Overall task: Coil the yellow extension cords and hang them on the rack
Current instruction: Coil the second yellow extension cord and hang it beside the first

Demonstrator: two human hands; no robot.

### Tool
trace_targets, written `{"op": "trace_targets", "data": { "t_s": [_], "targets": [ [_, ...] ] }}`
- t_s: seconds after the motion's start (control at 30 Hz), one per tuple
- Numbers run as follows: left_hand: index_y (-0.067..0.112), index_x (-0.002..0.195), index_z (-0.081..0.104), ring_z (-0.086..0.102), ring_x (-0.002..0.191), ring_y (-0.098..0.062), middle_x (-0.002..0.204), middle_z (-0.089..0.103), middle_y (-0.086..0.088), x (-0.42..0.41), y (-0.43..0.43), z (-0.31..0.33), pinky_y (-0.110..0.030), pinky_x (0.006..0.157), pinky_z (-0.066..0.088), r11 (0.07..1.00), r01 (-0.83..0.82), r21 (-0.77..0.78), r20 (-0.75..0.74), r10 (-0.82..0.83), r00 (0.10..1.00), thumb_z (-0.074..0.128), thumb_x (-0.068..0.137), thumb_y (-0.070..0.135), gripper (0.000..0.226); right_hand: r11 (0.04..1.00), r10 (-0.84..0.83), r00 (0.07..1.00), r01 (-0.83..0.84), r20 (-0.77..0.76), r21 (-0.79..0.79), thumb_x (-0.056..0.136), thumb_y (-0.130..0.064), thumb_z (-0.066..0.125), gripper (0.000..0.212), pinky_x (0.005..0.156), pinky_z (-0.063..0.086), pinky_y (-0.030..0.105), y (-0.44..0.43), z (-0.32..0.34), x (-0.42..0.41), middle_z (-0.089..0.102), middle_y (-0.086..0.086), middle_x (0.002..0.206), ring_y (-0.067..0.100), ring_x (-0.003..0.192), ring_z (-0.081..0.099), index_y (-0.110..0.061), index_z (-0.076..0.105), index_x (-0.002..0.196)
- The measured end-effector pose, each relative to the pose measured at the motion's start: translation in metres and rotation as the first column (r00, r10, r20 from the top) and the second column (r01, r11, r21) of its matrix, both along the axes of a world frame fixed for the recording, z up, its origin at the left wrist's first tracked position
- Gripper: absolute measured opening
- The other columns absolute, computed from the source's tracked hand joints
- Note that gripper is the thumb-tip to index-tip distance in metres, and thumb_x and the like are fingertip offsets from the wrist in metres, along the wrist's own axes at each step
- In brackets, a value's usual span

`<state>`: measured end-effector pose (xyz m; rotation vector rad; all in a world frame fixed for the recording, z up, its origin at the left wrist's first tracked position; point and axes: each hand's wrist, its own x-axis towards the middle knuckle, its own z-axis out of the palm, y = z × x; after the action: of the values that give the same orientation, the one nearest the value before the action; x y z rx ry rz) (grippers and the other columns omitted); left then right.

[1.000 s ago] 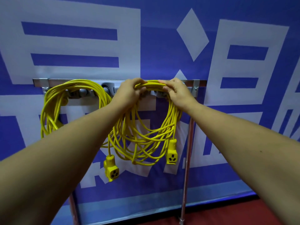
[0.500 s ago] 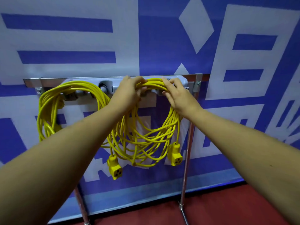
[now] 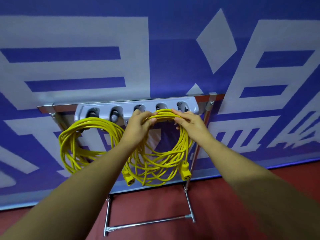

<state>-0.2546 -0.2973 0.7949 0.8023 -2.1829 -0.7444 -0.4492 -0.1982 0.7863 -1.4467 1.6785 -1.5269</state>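
Now left hand (image 3: 138, 126) and right hand (image 3: 191, 122) curl fingers round the centre-frame coil (image 3: 185, 142); best seat all strands on one rack (image 3: 105, 109) hook before release.

Chrome tube stand (image 3: 190, 207) on a red floor (image 3: 233, 201), carrying a grey five-holder rail (image 3: 127, 108) below its top bar. One coiled yellow extension cord (image 3: 97, 121) hangs from the rail's left end. The second coil (image 3: 184, 144) meets the right-hand holders at its top.
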Motion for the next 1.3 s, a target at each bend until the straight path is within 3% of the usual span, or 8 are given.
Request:
{"op": "trace_targets", "data": {
  "t_s": [0.13,0.4,0.53,0.7,0.8,0.9,1.07,1.3],
  "targets": [
    [0.029,0.106,0.065,0.063,0.082,-0.017,0.093,0.051,-0.012,-0.005,0.006,0.008,-0.029,0.08,0.049,0.989,-0.025,0.149,-0.047,0.032,0.998,0.061,0.092,0.022,0.016,0.98,-0.193,0.96,0.198,0.205,-0.006,0.086,-0.008,0.069,0.029,0.082,0.05,0.017,-0.003,0.002,0.012,0.069,0.018,0.1,0.003,0.08,0.064,-0.019,0.068,0.113],
    [0.04,0.092,0.065,0.062,0.089,-0.02,0.103,0.054,-0.022,0.001,0.006,0.016,-0.018,0.08,0.048,0.952,-0.016,0.307,-0.029,0.026,0.999,0.064,0.091,0.02,0.02,0.982,-0.182,0.978,0.185,-0.102,0.023,0.093,-0.008,0.06,0.034,0.086,0.039,0.01,0.008,-0.004,0.011,0.053,0.005,0.1,0.001,0.089,0.052,-0.021,0.063,0.124],
    [0.028,0.094,0.066,0.052,0.074,0.007,0.089,0.047,-0.006,0.001,0.012,0.02,-0.008,0.071,0.038,0.959,-0.045,0.279,0.014,0.042,0.999,0.062,0.092,0.014,0.014,0.97,-0.24,0.969,0.236,0.06,0.062,0.092,-0.006,0.06,0.029,0.081,0.04,0.008,0.007,0.003,0.016,0.054,0.001,0.102,-0.005,0.086,0.053,-0.017,0.068,0.118],
    [0.03,0.093,0.066,0.053,0.081,-0.003,0.089,0.049,-0.001,-0.003,0.019,0.017,-0.018,0.076,0.042,0.963,-0.156,0.218,0.025,0.154,0.988,0.064,0.09,0.014,0.016,0.946,-0.323,0.932,0.317,0.161,0.068,0.085,0.002,0.065,0.025,0.082,0.043,0.008,0.006,0.011,0.022,0.063,0.008,0.104,0.009,0.092,0.06,-0.006,0.072,0.108],
    [0.014,0.09,0.064,0.054,0.081,-0.016,0.089,0.051,-0.006,-0.008,0.024,0.014,-0.029,0.078,0.045,0.958,-0.245,0.15,0.07,0.237,0.969,0.063,0.09,0.01,0.005,0.933,-0.358,0.922,0.347,0.147,0.099,0.085,0.004,0.064,0.025,0.084,0.044,0.008,0.008,0.009,0.024,0.063,0.007,0.107,0.006,0.096,0.06,-0.004,0.072,0.108],
    [0.006,0.085,0.062,0.05,0.079,0.001,0.086,0.047,-0.007,-0.007,0.028,0.012,-0.012,0.077,0.042,0.968,-0.23,0.097,0.046,0.227,0.973,0.061,0.091,0.004,0.007,0.936,-0.33,0.944,0.329,-0.007,0.126,0.089,0.011,0.055,0.032,0.091,0.042,0.007,0.012,0.004,0.022,0.06,0.006,0.116,-0.007,0.099,0.056,-0.003,0.068,0.115],
    [0.01,0.1,0.065,0.055,0.091,-0.011,0.095,0.047,-0.005,0.01,0.025,0.008,-0.012,0.088,0.039,0.994,-0.049,0.101,0.06,0.043,0.997,0.06,0.095,0.013,0.008,0.917,-0.385,0.874,0.399,-0.298,-0.014,0.085,0.021,0.048,0.045,0.108,0.04,0.028,0.012,-0.013,0.021,0.06,0.003,0.123,0.024,0.123,0.055,-0.005,0.067,0.116],
    [0.001,0.086,0.063,0.048,0.079,-0.003,0.087,0.044,-0.004,-0.001,0.026,0.022,-0.001,0.078,0.037,0.981,-0.09,0.174,0.026,0.086,0.996,0.055,0.092,-0.006,0.013,0.836,-0.517,0.836,0.54,-0.186,0.102,0.087,0.016,0.048,0.035,0.103,0.042,0.02,0.0,-0.005,0.041,0.064,0.007,0.119,0.027,0.117,0.06,0.002,0.069,0.112]
  ]
}}
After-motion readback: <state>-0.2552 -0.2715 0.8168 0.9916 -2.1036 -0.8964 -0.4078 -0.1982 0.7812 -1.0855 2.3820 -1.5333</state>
